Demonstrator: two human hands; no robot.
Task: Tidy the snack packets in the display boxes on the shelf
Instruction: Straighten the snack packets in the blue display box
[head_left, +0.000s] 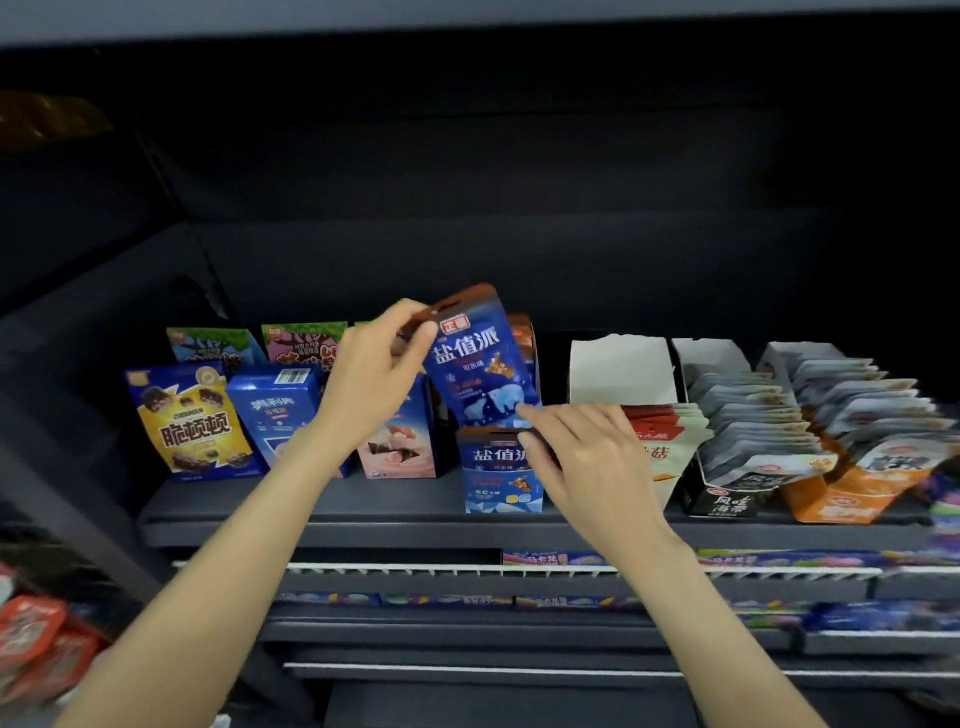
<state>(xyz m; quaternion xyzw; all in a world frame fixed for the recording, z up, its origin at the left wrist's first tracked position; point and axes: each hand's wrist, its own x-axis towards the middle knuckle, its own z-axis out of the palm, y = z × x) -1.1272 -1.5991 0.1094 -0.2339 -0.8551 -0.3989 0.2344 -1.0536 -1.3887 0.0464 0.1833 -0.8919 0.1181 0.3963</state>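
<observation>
A blue snack packet (478, 364) with a polar bear print is lifted above its matching blue display box (500, 483) on the dark shelf (322, 506). My left hand (375, 374) pinches the packet's top left corner. My right hand (582, 457) reaches across the box's upper right edge, its fingertips touching the packet's lower right corner; what the curled fingers hold is hidden. To the right stand a white display box (623, 371) with red-and-white packets (665, 439), a black box (722, 501) of grey packets and an orange box (852, 499).
Left of the blue box stand a pink carton (397, 447), a blue carton (278, 410), a yellow-and-blue carton (195, 421) and two green-topped boxes behind. Lower shelves carry flat candy packs (556, 558) and red packets (36, 639) at bottom left. The shelf back is dark.
</observation>
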